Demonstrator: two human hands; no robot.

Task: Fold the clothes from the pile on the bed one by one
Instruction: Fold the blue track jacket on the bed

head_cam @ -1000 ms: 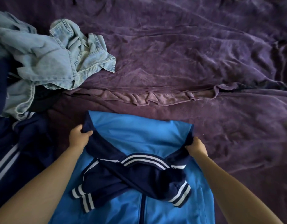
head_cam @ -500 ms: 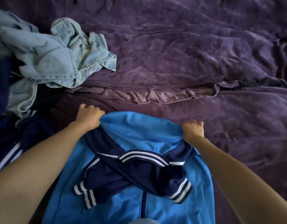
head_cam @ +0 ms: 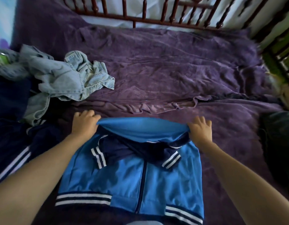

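Observation:
A bright blue zip jacket (head_cam: 124,177) with navy sleeves and white-striped cuffs lies front up on the purple bedspread (head_cam: 173,70), its sleeves crossed over the chest. My left hand (head_cam: 83,123) grips the left corner of its far folded edge. My right hand (head_cam: 200,129) grips the right corner of that same edge. The far edge bulges up between my hands. To the left lies the pile: a crumpled light denim garment (head_cam: 64,80) over a navy garment with white stripes (head_cam: 13,143).
A dark wooden spindle headboard (head_cam: 156,12) runs along the far side of the bed. A dark object (head_cam: 278,143) sits at the right edge of the bedspread. A ridge of bunched purple fabric (head_cam: 156,107) crosses just beyond my hands.
Both hands moved away from me with the jacket's far edge and turned palm down over it. The camera tilted up, so the headboard and the jacket's hem came into view.

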